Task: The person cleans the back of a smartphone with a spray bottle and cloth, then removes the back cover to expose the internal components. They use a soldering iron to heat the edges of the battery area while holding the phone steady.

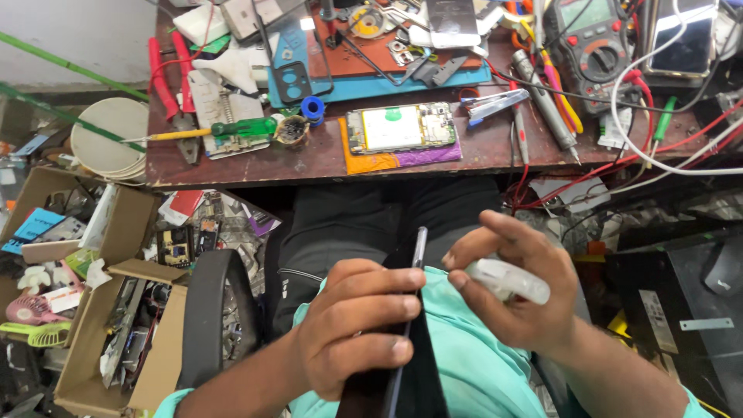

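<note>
While I look down over the lap, my left hand [352, 325] is closed around a thin dark phone panel [409, 325] held edge-on, thumb and fingers clamped across its face, so it stands nearly upright just above the teal shirt [472, 364]. My right hand [515, 294] is curled loosely round a small white plastic piece [507, 280], pinched between thumb and fingertips right beside the panel's upper edge. I judge the careful way is to keep the panel steady with the left grip and bring the white piece in along the edge with light pressure, since so thin a slab could flex or slip. Far across the lap, on the brown bench [232, 166], an opened phone [400, 128] lies on an orange and purple cloth [371, 161], with a green-handled screwdriver [232, 129] to its left and a meter [592, 39] with red and white leads to the far right. Cardboard boxes [116, 310] of parts crowd the near left.
</note>
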A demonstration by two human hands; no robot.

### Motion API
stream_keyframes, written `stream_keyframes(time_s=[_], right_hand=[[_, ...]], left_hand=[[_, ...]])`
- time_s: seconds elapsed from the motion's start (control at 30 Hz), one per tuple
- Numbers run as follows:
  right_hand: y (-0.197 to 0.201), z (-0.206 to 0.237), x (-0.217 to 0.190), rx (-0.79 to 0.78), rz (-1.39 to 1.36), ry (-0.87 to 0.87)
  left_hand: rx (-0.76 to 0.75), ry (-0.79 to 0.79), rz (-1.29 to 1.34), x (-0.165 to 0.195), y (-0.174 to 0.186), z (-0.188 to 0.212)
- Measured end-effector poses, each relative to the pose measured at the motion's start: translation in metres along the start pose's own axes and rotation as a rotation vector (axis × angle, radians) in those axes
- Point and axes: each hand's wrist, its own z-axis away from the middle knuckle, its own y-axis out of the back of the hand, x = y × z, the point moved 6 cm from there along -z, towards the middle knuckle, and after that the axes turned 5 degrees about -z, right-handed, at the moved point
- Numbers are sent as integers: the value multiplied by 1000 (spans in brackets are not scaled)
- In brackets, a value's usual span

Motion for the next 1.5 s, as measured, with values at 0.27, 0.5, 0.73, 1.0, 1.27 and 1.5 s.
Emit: stream_keyframes(time_s=[0.27,0.5,0.73,1.0,1.27,1.5], right_hand=[[-9,-9,-14,-171,-168,-11],[-13,-6,-6,-246,-250,-199],[-14,-5,-1,-270,-263,-251],[-16,-2,2,-248,-288,-221],[-18,-1,-2,-290,-370,-197],[-11,19,10,-205,-336,-186]], left_hand=[[51,-125,-329,12,-9,10],[-3,-242,-506,18,-14,19],[-37,-252,-509,20,-17,24],[-33,-276,-541,22,-16,24],[-18,-253,-540,23,-17,21],[-11,-250,-549,24,-19,22]])
